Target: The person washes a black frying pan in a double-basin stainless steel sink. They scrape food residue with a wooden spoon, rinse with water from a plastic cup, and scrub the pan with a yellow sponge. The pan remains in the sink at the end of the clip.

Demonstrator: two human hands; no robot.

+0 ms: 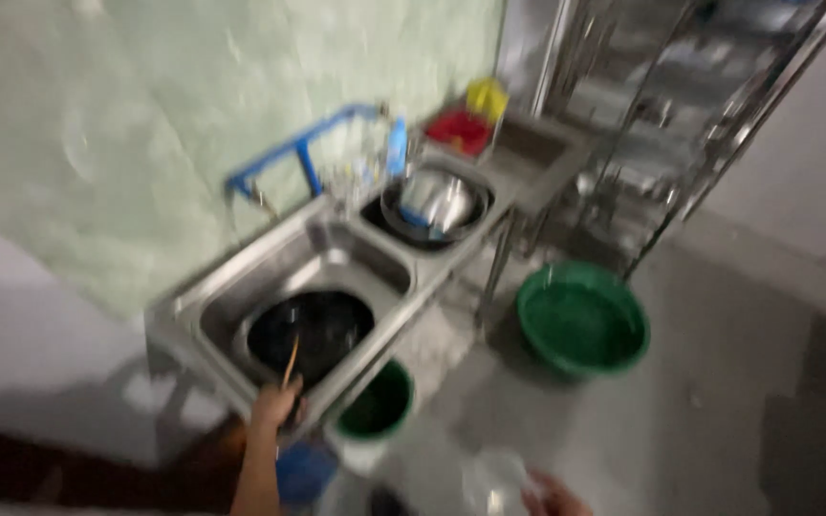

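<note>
The view is blurred. My left hand [276,403] reaches to the near rim of a steel double sink [212,304] and grips a thin wooden stick [291,361] that points into a black wok [310,330] lying in the near basin. My right hand [549,497] shows only partly at the bottom edge and seems to hold a pale, clear object [495,480]; its kind is too blurred to tell.
The far basin holds a steel bowl [435,199] in a dark pan. A blue pipe [291,149] runs along the green wall. A large green tub [582,320] and a smaller green bucket [377,403] stand on the grey floor. A metal rack [681,105] stands at the back right.
</note>
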